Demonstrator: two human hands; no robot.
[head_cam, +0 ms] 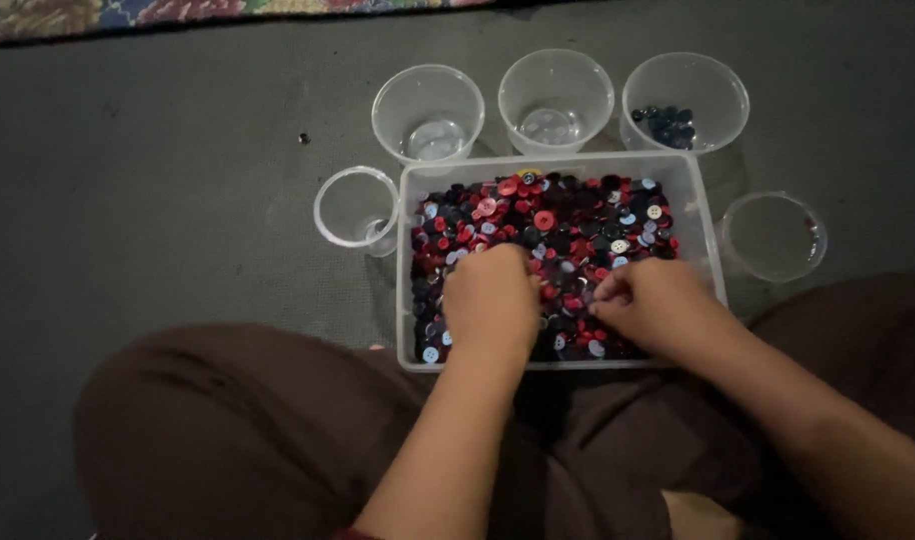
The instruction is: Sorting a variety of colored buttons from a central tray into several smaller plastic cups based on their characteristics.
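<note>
Left hand (pixel 492 300) rests curled, right hand (pixel 652 305) pinches among red, black and blue buttons (pixel 567 225); the shallow clear plastic tray (pixel 705 235) risks spillage

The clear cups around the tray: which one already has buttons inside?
The back right cup, behind the tray's far right corner. It holds a few dark blue buttons; the other four cups look empty.

Both hands are down in the clear plastic tub (pixel 705 215), the left hand (pixel 491 300) and right hand (pixel 655 305) curled onto the red, black and pale-blue buttons (pixel 562 225). Beyond their knuckles stand clear cups, one cup (pixel 685 98) holding dark buttons.
</note>
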